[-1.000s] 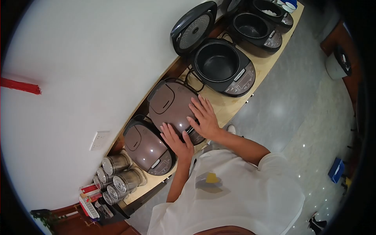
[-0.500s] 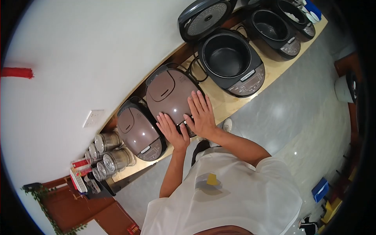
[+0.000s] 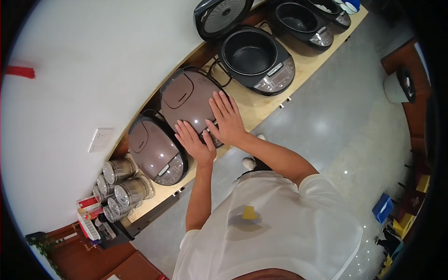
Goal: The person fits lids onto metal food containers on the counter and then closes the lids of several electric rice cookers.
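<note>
Both my hands rest on the brown lid of a closed rice cooker (image 3: 186,100), near its front edge. My left hand (image 3: 196,143) lies with its fingers stretched out on the front left of the lid. On the front right, my right hand (image 3: 227,119) lies flat with its fingers extended. The cooker's front panel is mostly covered by my hands. Left of it stands another closed rice cooker (image 3: 154,147). To the right is an open rice cooker (image 3: 248,51), its lid (image 3: 225,16) raised and its dark inner pot showing no contents.
Farther right stand another open rice cooker (image 3: 298,21) and one with white rice (image 3: 323,8) inside. Several clear jars (image 3: 128,192) fill the left end of the wooden counter (image 3: 256,109). A socket (image 3: 100,140) is on the wall; a bin (image 3: 398,87) stands across the floor.
The camera view has shifted, so the cookers and counter appear lower-left to upper-left of before. My hands stay flat on the same closed lid.
</note>
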A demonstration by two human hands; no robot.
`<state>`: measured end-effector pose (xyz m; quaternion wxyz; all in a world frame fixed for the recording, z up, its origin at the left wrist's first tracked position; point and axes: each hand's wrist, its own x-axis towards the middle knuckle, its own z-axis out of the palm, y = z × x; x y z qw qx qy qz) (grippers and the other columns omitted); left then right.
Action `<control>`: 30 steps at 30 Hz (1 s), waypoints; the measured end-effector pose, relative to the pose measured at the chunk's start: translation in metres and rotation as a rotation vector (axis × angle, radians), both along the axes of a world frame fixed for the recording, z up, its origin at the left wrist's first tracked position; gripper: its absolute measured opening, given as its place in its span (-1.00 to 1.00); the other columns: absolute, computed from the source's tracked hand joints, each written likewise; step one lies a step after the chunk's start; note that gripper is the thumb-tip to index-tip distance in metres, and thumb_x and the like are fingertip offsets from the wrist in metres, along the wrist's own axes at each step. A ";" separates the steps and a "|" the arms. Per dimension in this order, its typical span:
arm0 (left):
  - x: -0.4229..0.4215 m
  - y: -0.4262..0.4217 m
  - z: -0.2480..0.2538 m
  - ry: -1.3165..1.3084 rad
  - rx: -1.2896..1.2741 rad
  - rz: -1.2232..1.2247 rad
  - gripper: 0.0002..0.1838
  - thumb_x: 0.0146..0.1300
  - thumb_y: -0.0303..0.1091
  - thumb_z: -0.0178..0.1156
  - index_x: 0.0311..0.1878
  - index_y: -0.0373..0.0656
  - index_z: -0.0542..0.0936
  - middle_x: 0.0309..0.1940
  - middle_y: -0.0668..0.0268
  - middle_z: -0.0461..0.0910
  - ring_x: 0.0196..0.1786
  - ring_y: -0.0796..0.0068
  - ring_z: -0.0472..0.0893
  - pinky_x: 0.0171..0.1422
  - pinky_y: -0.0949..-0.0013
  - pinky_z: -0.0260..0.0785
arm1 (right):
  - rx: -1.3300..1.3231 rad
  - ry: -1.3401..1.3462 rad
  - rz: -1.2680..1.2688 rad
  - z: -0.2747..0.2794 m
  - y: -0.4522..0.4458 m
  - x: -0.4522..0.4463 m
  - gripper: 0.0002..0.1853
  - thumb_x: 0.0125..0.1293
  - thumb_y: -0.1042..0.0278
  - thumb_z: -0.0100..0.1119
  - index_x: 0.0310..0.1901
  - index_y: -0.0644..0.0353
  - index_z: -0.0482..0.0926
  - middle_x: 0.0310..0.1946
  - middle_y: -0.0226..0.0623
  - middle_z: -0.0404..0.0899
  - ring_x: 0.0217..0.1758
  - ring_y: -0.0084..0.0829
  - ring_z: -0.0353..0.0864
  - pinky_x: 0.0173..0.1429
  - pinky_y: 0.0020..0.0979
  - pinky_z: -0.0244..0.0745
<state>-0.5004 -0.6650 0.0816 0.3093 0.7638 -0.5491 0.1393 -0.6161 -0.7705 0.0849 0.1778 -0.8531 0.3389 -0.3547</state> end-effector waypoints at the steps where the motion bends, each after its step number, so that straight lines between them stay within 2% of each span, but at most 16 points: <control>1: 0.000 0.001 -0.002 0.014 -0.008 -0.003 -0.29 0.52 -0.24 0.04 0.60 -0.44 0.19 0.63 -0.21 0.12 0.69 -0.22 0.07 0.72 -0.20 -0.23 | -0.013 -0.014 -0.007 -0.002 0.002 0.001 -0.24 0.45 0.07 0.18 0.48 0.50 0.30 0.58 0.24 0.17 0.68 0.18 0.07 0.68 0.18 -0.07; 5: 0.001 0.003 -0.005 0.026 -0.025 -0.008 -0.29 0.53 -0.22 0.02 0.61 -0.42 0.19 0.64 -0.17 0.11 0.70 -0.19 0.06 0.72 -0.20 -0.24 | -0.025 -0.003 -0.016 -0.005 0.004 0.002 -0.26 0.48 0.03 0.11 0.47 0.50 0.31 0.59 0.23 0.17 0.70 0.16 0.04 0.70 0.17 -0.12; 15: 0.003 0.003 -0.011 0.009 -0.042 0.013 -0.25 0.49 -0.17 0.05 0.60 -0.43 0.19 0.65 -0.15 0.12 0.70 -0.15 0.06 0.73 -0.21 -0.26 | -0.046 -0.027 -0.032 -0.006 0.004 0.003 -0.27 0.48 0.04 0.10 0.47 0.49 0.31 0.58 0.22 0.18 0.69 0.17 0.05 0.68 0.15 -0.07; 18: 0.003 0.002 -0.011 0.003 -0.041 0.017 -0.26 0.49 -0.18 0.04 0.60 -0.42 0.20 0.64 -0.16 0.13 0.70 -0.17 0.07 0.73 -0.21 -0.24 | -0.064 -0.052 -0.019 -0.006 0.003 0.001 -0.28 0.45 0.09 0.15 0.47 0.46 0.33 0.56 0.22 0.22 0.66 0.19 0.11 0.67 0.15 -0.04; 21: 0.002 0.002 -0.009 -0.018 -0.050 0.025 -0.31 0.55 -0.16 0.00 0.60 -0.38 0.22 0.64 -0.13 0.14 0.69 -0.15 0.09 0.73 -0.18 -0.21 | -0.045 -0.064 -0.005 -0.007 0.002 0.001 -0.27 0.45 0.09 0.15 0.48 0.47 0.31 0.57 0.24 0.19 0.67 0.21 0.08 0.67 0.15 -0.05; 23: -0.001 0.001 -0.006 0.005 -0.036 0.028 -0.29 0.50 -0.19 0.03 0.59 -0.41 0.23 0.62 -0.18 0.16 0.68 -0.20 0.10 0.72 -0.21 -0.22 | -0.021 -0.060 0.013 -0.007 0.000 -0.002 -0.25 0.46 0.07 0.14 0.49 0.47 0.29 0.59 0.23 0.16 0.68 0.19 0.06 0.67 0.15 -0.06; 25: -0.001 0.001 -0.004 0.003 -0.021 0.031 -0.30 0.51 -0.20 0.01 0.60 -0.40 0.23 0.63 -0.17 0.16 0.69 -0.19 0.09 0.73 -0.20 -0.23 | -0.017 -0.061 0.044 -0.009 -0.005 -0.011 -0.26 0.48 0.06 0.12 0.50 0.46 0.27 0.60 0.23 0.13 0.69 0.19 0.03 0.67 0.15 -0.08; 27: -0.006 0.001 -0.005 0.038 -0.004 0.059 -0.32 0.52 -0.24 0.00 0.60 -0.39 0.22 0.64 -0.14 0.15 0.70 -0.17 0.09 0.74 -0.17 -0.24 | 0.023 -0.041 0.227 -0.008 -0.018 -0.026 -0.26 0.52 0.01 0.07 0.51 0.44 0.27 0.61 0.22 0.10 0.73 0.16 -0.07 0.68 0.17 -0.10; 28: -0.010 0.000 -0.003 0.040 -0.018 0.076 -0.33 0.53 -0.28 0.00 0.61 -0.38 0.22 0.64 -0.13 0.14 0.71 -0.15 0.07 0.74 -0.14 -0.25 | 0.018 -0.040 0.286 -0.006 -0.029 -0.035 -0.34 0.52 0.03 0.11 0.44 0.39 0.39 0.56 0.21 0.21 0.69 0.15 0.07 0.66 0.12 0.03; 29: -0.013 -0.001 -0.004 0.031 -0.012 0.095 -0.33 0.53 -0.28 0.00 0.61 -0.38 0.22 0.64 -0.13 0.14 0.71 -0.15 0.07 0.74 -0.14 -0.25 | 0.024 -0.049 0.305 -0.006 -0.042 -0.042 -0.34 0.52 0.03 0.11 0.44 0.39 0.39 0.56 0.21 0.21 0.69 0.15 0.07 0.66 0.12 0.03; 30: -0.016 -0.002 -0.002 0.048 -0.010 0.106 -0.34 0.53 -0.28 0.00 0.61 -0.37 0.23 0.65 -0.12 0.14 0.71 -0.14 0.07 0.74 -0.13 -0.25 | 0.141 -0.117 0.385 -0.004 -0.060 -0.047 -0.39 0.50 0.06 0.14 0.39 0.38 0.46 0.51 0.20 0.29 0.65 0.13 0.16 0.64 0.08 0.13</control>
